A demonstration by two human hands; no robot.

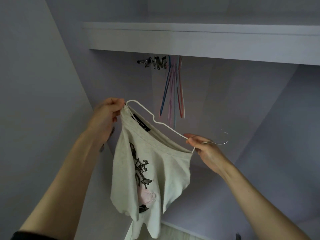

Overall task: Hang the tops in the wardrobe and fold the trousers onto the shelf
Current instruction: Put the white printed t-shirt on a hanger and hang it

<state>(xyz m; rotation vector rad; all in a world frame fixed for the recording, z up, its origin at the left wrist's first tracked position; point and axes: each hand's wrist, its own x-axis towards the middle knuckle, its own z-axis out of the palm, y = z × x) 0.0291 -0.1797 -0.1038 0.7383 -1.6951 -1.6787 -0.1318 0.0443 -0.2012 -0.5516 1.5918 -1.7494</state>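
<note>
A pale grey top (pixel 152 172) with a dark printed figure hangs from a white wire hanger (pixel 161 122) held tilted in front of the open wardrobe. My left hand (pixel 105 116) pinches the top's fabric at the hanger's upper left end. My right hand (pixel 206 149) pinches the hanger near its neck, with the metal hook (pixel 223 141) sticking out to the right. Part of the hanger runs inside the neckline.
A wardrobe shelf (pixel 207 42) spans overhead. Below it, several bare coloured hangers (pixel 174 90) and metal clips (pixel 155 63) hang from the rail. Lilac wardrobe walls stand on the left and right.
</note>
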